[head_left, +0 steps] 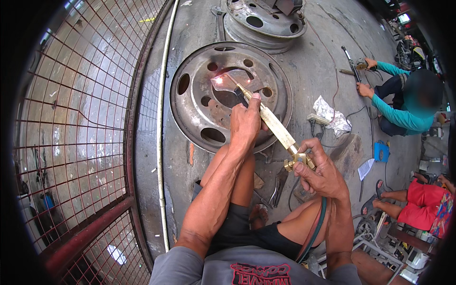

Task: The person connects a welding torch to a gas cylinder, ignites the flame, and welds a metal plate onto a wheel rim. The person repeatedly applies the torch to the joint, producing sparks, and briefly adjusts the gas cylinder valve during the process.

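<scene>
Right of centre, the right hand (322,173) is holding the torch (277,126) by its valve (299,162), hoses (323,214) trailing toward the lower edge; at centre, the left hand (245,122) is clasping it farther forward. Beyond, light (219,80) is glowing beside its tip (230,77) at the wheel (196,110), upper centre. Another wheel (256,37) is lying at the top of the frame.

The left hand (245,119) hides part of the gas torch (279,130) and the lower face of the near steel wheel rim (216,113), while glare by the nozzle (235,83) washes out the metal there. The upper edge cuts off the far wheel rim (259,39), the right-hand border crops the person in red shorts (422,207), and the co-worker's head (422,92) is blurred.
</scene>
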Available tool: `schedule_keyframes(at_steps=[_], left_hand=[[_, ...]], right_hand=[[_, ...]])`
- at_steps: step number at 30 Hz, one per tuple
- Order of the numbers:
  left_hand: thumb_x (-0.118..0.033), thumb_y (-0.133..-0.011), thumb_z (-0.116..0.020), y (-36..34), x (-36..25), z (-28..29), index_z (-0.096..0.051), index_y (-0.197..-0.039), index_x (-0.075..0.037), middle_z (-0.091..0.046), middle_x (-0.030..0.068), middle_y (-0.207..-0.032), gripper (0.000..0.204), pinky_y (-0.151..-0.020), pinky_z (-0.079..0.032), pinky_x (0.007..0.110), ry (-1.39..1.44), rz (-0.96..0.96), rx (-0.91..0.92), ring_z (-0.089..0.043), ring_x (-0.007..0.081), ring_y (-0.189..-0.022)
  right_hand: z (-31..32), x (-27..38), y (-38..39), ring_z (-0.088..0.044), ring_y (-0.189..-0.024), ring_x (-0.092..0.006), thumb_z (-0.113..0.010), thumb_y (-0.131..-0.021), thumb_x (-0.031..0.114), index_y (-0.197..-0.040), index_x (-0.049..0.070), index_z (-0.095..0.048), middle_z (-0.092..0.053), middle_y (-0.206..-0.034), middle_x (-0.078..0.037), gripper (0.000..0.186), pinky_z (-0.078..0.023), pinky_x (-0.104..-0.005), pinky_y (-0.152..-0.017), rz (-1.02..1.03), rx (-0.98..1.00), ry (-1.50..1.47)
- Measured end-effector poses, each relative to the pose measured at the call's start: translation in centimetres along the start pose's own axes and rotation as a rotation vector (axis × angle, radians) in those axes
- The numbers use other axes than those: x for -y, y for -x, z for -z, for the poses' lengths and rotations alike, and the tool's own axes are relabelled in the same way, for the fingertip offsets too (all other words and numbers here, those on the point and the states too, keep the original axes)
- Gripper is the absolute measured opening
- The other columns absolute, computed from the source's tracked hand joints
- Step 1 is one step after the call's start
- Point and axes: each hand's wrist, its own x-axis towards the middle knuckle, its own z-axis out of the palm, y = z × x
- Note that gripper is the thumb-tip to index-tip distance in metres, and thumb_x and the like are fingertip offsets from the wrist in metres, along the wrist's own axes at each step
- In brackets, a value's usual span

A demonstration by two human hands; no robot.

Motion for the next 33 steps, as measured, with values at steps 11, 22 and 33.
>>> schedule_keyframes(at_steps=[11,22,33], left_hand=[[-0.047,-0.103,-0.046,-0.9,0.2,0.0,-0.068,-0.061,0.004,-0.061,0.014,-0.048,0.07,-0.067,-0.053,0.039,0.013,-0.015,0.006,-0.064,0.0235,-0.054],[-0.034,-0.104,-0.056,-1.1,0.7,-0.2,-0.062,-0.08,0.001,-0.063,0.0103,-0.064,0.043,-0.045,-0.043,0.031,0.148,-0.025,0.008,-0.056,0.0173,-0.046],[-0.036,-0.105,-0.056,-0.7,0.2,-0.1,-0.064,-0.079,0.002,-0.064,0.0113,-0.063,0.046,-0.046,-0.044,0.032,0.14,-0.014,0.016,-0.057,0.0169,-0.046]], right_hand=[[0.2,0.5,-0.5,-0.052,-0.051,-0.0048,-0.064,-0.107,0.037,-0.123,0.014,-0.052,-0.059,-0.074,0.0,0.031,-0.039,-0.0238,-0.045,-0.017,-0.007,0.002],[0.5,0.2,-0.5,-0.054,-0.051,-0.0056,-0.056,-0.11,0.044,-0.127,0.014,-0.056,-0.06,-0.076,0.0,0.035,-0.041,-0.0246,-0.045,-0.025,0.018,0.045],[0.6,0.4,-0.5,-0.055,-0.05,-0.0062,-0.053,-0.11,0.049,-0.128,0.014,-0.057,-0.059,-0.074,0.0,0.04,-0.042,-0.0249,-0.044,-0.019,0.025,0.079]])
